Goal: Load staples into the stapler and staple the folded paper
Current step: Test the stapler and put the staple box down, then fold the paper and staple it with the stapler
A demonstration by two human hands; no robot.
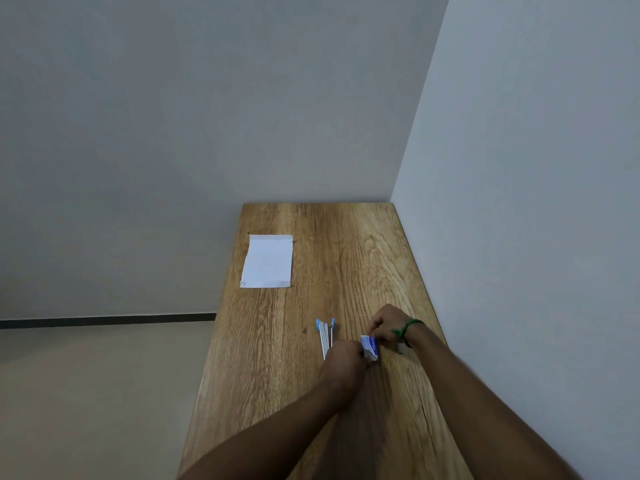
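Both hands meet on the small box (370, 348) of staples. The left hand (343, 363) grips its near end and the right hand (386, 327) pinches the far end, apparently to open it. The stapler (325, 336) lies swung open on the desk (346, 244), just beyond the left hand. The paper (267, 261) lies well ahead and to the left of both hands. To do this well, keep the box low over the desk, draw out one strip without snapping it, and seat it legs down in the stapler's channel before closing.
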